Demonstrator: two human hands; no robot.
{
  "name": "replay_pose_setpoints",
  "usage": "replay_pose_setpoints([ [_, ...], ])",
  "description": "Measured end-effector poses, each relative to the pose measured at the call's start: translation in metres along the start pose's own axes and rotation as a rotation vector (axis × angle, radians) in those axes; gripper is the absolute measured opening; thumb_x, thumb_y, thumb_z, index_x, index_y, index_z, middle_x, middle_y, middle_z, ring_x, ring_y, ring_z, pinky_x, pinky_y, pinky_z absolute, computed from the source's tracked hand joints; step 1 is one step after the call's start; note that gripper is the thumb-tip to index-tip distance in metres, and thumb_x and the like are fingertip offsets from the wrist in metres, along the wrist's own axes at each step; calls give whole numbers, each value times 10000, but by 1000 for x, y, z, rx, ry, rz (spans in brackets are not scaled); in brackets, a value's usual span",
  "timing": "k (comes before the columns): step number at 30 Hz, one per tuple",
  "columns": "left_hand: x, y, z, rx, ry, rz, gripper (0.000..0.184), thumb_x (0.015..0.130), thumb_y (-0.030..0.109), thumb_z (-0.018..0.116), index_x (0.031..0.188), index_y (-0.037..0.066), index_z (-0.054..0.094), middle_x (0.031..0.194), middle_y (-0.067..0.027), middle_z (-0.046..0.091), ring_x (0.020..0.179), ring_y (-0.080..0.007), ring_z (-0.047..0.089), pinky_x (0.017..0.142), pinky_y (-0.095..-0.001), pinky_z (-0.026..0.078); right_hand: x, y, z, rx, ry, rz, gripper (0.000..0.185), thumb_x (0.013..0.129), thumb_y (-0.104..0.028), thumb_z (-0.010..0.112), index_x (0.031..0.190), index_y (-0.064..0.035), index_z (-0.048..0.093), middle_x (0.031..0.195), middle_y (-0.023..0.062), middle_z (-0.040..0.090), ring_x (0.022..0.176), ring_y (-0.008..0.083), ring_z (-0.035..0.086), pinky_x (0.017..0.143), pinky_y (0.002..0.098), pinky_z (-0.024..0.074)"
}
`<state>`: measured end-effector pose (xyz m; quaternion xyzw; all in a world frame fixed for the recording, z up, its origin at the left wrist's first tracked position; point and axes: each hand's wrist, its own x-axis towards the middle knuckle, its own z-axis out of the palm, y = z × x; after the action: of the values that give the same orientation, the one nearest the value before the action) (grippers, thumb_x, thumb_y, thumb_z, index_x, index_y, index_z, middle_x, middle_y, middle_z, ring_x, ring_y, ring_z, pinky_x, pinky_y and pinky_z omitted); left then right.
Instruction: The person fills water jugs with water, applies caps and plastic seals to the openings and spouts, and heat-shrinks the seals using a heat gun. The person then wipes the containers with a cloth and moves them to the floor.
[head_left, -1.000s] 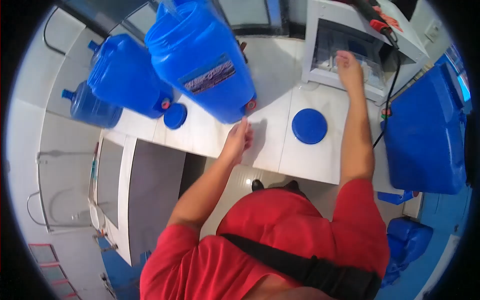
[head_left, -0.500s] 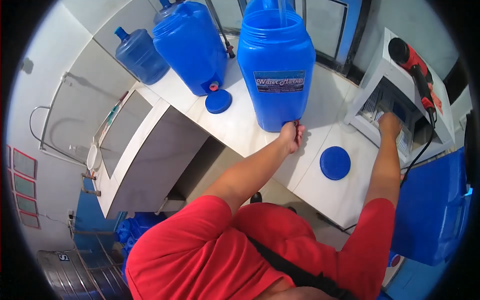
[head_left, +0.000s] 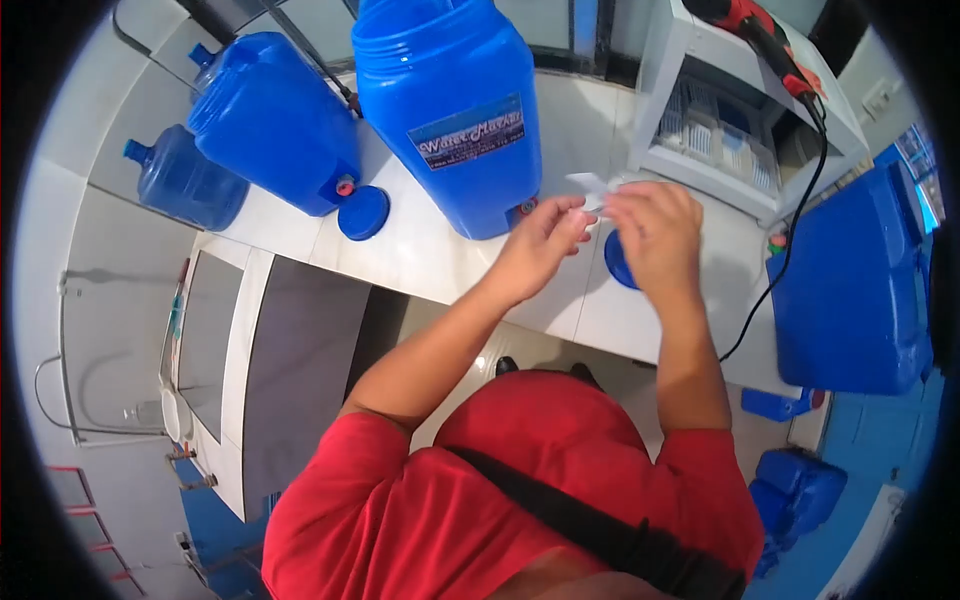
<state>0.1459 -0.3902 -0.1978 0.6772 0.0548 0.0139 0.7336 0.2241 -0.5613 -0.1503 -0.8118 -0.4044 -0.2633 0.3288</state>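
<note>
Both hands meet over the white counter, in front of the large blue jug with its top open. Between them is a small white strip, like paper or a sticker. My right hand pinches the strip. My left hand has its thumb and fingers pressed together at the strip's lower end. A blue round lid lies partly hidden behind my right hand. Beside my left fingertips is the jug's red-ringed spout.
Left on the counter are a second blue jug, another blue lid and a clear blue bottle. On the right stands a white cabinet with a red-black heat gun on top, its cord hanging, near a big blue container.
My right hand has come out of the white cabinet with the white strip. My left hand has left the jug's spout and come up to meet it. The camera view has shifted.
</note>
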Motion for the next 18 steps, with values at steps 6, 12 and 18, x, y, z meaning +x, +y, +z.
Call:
replay_pose_setpoints([
  [6, -9, 18, -10, -88, -27, 3, 337, 1041, 313, 499, 1196, 29, 593, 988, -16, 675, 890, -92, 628, 802, -276, 528, -23, -38, 13, 148, 2, 161, 285, 778, -190, 796, 1009, -80, 672, 1044, 81, 653, 975, 233, 595, 844, 380, 456],
  [12, -17, 6, -7, -20, -62, -15, 154, 993, 125, 554, 1071, 8, 617, 951, -24, 668, 835, -74, 608, 749, -248, 527, -41, -29, 26, 866, -102, 834, 229, 928, -211, 697, 945, 8, 631, 1050, 84, 641, 880, 97, 586, 761, 256, 469],
  [18, -12, -11, -9, -264, -66, 63, 157, 967, 23, 499, 1121, -5, 507, 1057, -95, 630, 906, -119, 601, 786, -270, 528, -51, -15, 18, 780, -170, 630, 204, 955, -188, 653, 945, 16, 652, 1119, 108, 635, 907, 110, 584, 814, 267, 471],
])
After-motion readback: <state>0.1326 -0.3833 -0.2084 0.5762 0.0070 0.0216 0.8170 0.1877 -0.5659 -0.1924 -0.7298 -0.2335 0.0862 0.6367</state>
